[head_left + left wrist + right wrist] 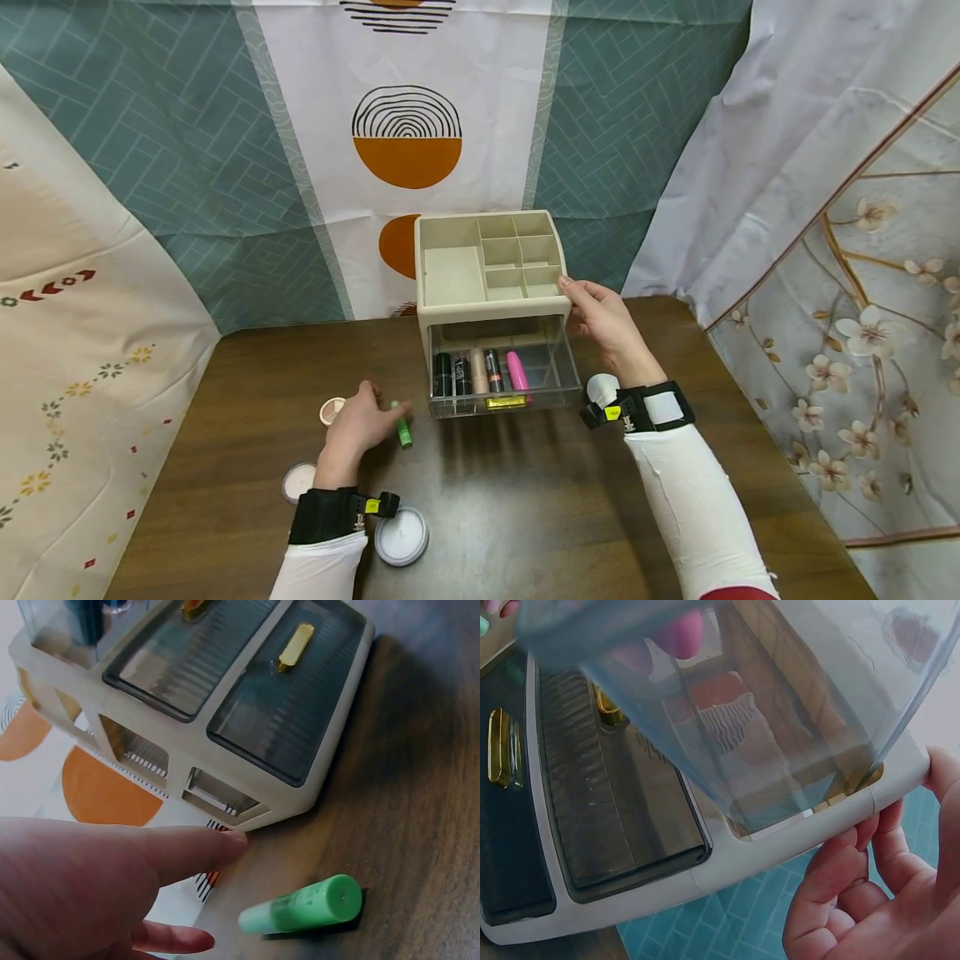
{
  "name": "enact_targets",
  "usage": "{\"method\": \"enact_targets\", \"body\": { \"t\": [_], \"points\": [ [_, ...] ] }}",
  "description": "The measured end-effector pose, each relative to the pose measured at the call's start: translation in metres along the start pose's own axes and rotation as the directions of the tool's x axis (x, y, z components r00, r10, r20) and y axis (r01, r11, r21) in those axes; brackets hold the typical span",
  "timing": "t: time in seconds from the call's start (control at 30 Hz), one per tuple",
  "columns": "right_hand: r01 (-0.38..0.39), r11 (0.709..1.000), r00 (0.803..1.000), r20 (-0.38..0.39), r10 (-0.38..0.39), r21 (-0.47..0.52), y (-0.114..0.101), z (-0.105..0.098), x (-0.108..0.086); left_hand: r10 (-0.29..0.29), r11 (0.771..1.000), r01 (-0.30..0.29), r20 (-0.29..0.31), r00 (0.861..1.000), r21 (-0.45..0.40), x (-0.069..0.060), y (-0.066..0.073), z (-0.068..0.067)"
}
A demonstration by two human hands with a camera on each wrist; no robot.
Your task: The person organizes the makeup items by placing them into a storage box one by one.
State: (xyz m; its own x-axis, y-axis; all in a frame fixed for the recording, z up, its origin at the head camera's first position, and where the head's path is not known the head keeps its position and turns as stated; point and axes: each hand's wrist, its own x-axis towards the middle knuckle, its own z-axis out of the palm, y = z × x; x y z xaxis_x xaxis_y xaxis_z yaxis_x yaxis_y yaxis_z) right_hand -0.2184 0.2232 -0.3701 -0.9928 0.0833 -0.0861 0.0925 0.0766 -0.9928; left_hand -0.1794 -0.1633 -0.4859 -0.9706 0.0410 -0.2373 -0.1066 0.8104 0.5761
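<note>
A cream organizer (491, 312) stands at the table's back, its clear top drawer (551, 379) pulled out with several lipstick-like tubes inside, one of them pink (516, 371). My right hand (607, 325) grips the organizer's right side, thumb near the top edge; in the right wrist view the fingers of that hand (885, 877) curl against the frame. Left of the drawer, my left hand (360, 425) reaches over a small green tube (404, 433). The left wrist view has the green tube (304, 906) lying on the table, apart from the extended fingers of my left hand (97, 877).
A small round compact (330, 410) lies beside my left hand, a round jar (298, 481) is left of that wrist, and a larger white-lidded jar (401, 536) is nearer the front. Another white round item (602, 389) is by my right wrist. Patterned cloths hang behind and beside the table.
</note>
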Motion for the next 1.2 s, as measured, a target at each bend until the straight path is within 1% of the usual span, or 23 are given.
{"method": "enact_targets", "body": {
  "t": [0.2, 0.4, 0.8, 1.03, 1.2],
  "points": [
    [0.004, 1.0, 1.0, 0.006, -0.004, -0.01, -0.0001, -0.0006, 0.0006, -0.011, 1.0, 0.01, 0.017, 1.0, 0.013, 0.0034, 0.0003, 0.0055],
    [0.007, 1.0, 1.0, 0.009, -0.007, -0.016, -0.0002, -0.0002, 0.0005, -0.02, 1.0, 0.019, 0.027, 0.999, 0.024, 0.0021, 0.0014, 0.0056],
    [0.01, 1.0, 1.0, 0.001, -0.01, -0.008, 0.0018, -0.0006, 0.0004, -0.001, 1.0, 0.0, 0.009, 1.0, 0.015, 0.0031, -0.0014, 0.0066],
    [0.013, 1.0, 1.0, -0.002, -0.013, -0.006, 0.0022, -0.0002, 0.0, 0.014, 1.0, -0.014, 0.019, 1.0, 0.001, 0.0043, -0.0055, 0.0075],
    [0.014, 1.0, 1.0, 0.004, -0.014, -0.002, 0.0012, 0.0002, 0.0007, 0.025, 1.0, -0.026, 0.032, 0.999, 0.005, 0.0044, -0.0072, 0.0054]
  ]
}}
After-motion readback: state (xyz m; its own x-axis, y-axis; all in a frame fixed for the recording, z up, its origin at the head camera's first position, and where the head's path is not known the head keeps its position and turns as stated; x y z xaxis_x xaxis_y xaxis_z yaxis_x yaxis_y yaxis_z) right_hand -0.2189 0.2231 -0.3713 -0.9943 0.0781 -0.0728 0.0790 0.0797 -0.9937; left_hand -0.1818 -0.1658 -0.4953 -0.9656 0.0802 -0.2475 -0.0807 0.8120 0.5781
